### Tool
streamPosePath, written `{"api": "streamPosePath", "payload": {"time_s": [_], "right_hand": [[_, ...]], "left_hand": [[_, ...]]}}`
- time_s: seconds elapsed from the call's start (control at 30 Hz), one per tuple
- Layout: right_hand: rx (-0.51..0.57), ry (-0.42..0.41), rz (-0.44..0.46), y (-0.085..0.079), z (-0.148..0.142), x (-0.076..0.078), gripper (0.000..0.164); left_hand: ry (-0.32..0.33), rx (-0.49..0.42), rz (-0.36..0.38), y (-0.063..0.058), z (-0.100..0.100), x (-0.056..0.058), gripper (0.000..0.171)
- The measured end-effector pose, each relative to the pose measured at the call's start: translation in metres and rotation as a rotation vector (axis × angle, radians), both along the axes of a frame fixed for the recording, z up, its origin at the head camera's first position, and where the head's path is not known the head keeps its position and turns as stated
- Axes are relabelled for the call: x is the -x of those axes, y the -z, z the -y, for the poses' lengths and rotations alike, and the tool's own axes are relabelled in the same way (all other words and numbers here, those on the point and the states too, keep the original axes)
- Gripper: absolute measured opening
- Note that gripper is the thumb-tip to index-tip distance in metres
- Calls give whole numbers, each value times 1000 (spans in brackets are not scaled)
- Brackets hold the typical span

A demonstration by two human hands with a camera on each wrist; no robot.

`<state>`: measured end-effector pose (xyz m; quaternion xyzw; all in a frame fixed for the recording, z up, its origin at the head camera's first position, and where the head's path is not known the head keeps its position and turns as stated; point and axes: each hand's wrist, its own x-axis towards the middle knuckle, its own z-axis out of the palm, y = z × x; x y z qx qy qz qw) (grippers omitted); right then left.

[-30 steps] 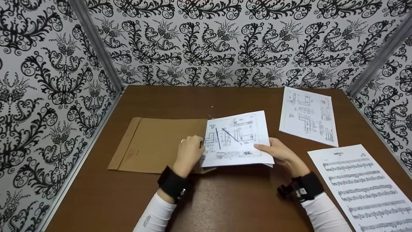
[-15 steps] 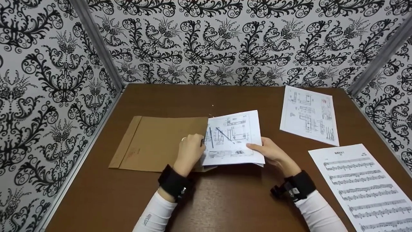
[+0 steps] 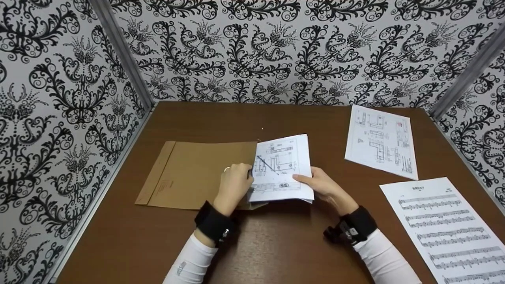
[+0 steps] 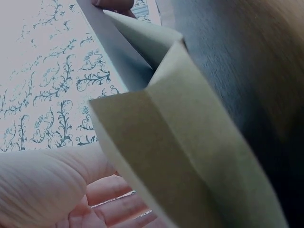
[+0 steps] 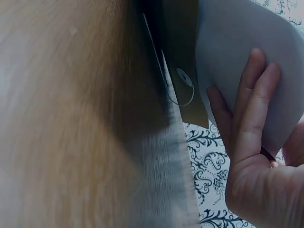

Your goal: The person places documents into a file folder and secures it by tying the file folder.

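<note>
Your right hand (image 3: pixel 325 186): fingers pinching paper stack (image 3: pixel 278 173), mid-frame, seemingly part inside envelope (image 3: pixel 197 173), rest sticking out. Your left hand (image 3: pixel 234 180): fingers gripping envelope's mouth. Drawing sheet (image 3: pixel 382 144), music sheet (image 3: pixel 447 230) outside, right of frame.

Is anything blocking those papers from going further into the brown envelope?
Nothing visible blocks them. The right hand grips the papers, whose left end is inside the mouth of the brown envelope. The left hand holds the envelope at that open edge. Most of its inside is hidden, so a snag there can't be ruled out.
</note>
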<state>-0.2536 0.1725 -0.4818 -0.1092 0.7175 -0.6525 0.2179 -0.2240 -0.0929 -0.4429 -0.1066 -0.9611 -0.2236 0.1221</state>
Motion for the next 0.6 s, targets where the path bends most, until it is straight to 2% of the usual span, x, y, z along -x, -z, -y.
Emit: {"api": "streamPosePath", "payload": {"time_s": [0.17, 0.6], "right_hand": [[11, -13, -17, -1, 5, 2, 48], [37, 6, -19, 0, 28, 3, 45]], "left_hand": [[1, -18, 11, -2, 0, 0, 11], [-10, -22, 21, -1, 1, 1, 24]]}}
